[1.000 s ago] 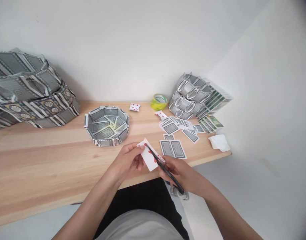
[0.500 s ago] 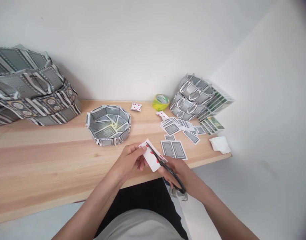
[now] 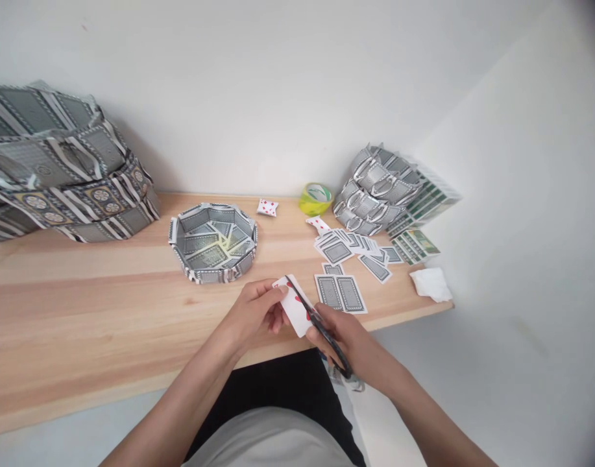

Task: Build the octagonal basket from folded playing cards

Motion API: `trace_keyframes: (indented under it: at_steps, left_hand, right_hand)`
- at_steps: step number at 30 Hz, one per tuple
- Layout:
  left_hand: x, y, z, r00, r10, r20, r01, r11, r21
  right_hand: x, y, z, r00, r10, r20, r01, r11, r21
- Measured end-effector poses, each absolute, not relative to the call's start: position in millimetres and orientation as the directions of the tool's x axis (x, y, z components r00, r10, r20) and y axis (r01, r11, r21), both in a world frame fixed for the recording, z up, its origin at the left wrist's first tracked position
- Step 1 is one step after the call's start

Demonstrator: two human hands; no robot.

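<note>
Between thumb and fingers, my left hand (image 3: pixel 258 307) pinches a playing card (image 3: pixel 293 313) with red hearts, its face turned up. My right hand (image 3: pixel 339 334) grips black-handled scissors (image 3: pixel 332 342), whose blades lie along the card's right side. Both hands are over the front edge of the wooden table (image 3: pixel 132 324). Just beyond my right hand, two grey-backed cards (image 3: pixel 340 294) lie side by side, partly covering a third. A spread of face-down cards (image 3: pixel 353 243) is behind them.
An octagonal card tray (image 3: pixel 214 275) sits left of centre. Large woven card baskets (image 3: pixel 78 175) stand at far left, a smaller one (image 3: pixel 372 191) at back right. Yellow tape (image 3: pixel 315 200), a folded card (image 3: pixel 268 207), card boxes (image 3: pixel 416 245) and white tissue (image 3: pixel 431 284) are also there.
The scissors have closed along the card, their handles drawing together in my right hand. The strip at the card's right side no longer shows beyond the blades. My left hand stays nearly still.
</note>
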State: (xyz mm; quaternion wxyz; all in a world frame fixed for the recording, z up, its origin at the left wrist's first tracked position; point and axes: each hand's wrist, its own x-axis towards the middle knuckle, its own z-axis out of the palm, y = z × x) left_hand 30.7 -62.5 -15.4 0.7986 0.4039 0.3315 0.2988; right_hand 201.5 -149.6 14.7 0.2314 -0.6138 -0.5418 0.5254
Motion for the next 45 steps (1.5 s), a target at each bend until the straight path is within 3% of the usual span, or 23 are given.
trace_keyframes:
  at_steps: [9,19,27,32,37,42,45]
  left_hand:
    - [31.9,-63.8,-17.3,0.621,0.729,-0.287,-0.206,0.506,0.838]
    - [32.6,-57.8,-22.5,0.612,0.738,-0.284,-0.235,0.512,0.826]
    - [30.0,-56.8,-23.4,0.556,0.775,-0.3,-0.295,0.522,0.8]
    - [13.5,-69.3,-25.0,0.463,0.839,-0.287,-0.264,0.439,0.859]
    - [-18.3,-90.0,-21.5,0.288,0.918,-0.271,-0.068,0.302,0.951]
    - [-36.9,-105.3,-12.8,0.041,0.981,-0.188,0.168,0.178,0.97]
    - [-36.3,-110.1,-11.1,0.02,0.997,-0.078,0.259,0.07,0.963]
  right_hand:
    - [201.9,-144.8,17.9,-0.175,0.907,-0.384,0.399,-0.291,-0.869]
    - [201.4,-141.3,-7.1,-0.097,0.914,-0.395,0.304,-0.351,-0.886]
    - [208.9,-128.1,6.0,-0.106,0.927,-0.36,0.39,-0.294,-0.872]
    - [234.6,-114.6,17.2,0.077,0.976,-0.204,0.669,-0.202,-0.715]
    - [268.0,-101.8,3.9,0.244,0.969,0.047,0.889,-0.204,-0.41]
    - [292.1,-82.3,-13.1,0.178,0.942,0.284,0.964,-0.109,-0.242]
    - [295.5,-65.7,-20.2,0.167,0.929,0.329,0.972,-0.098,-0.215]
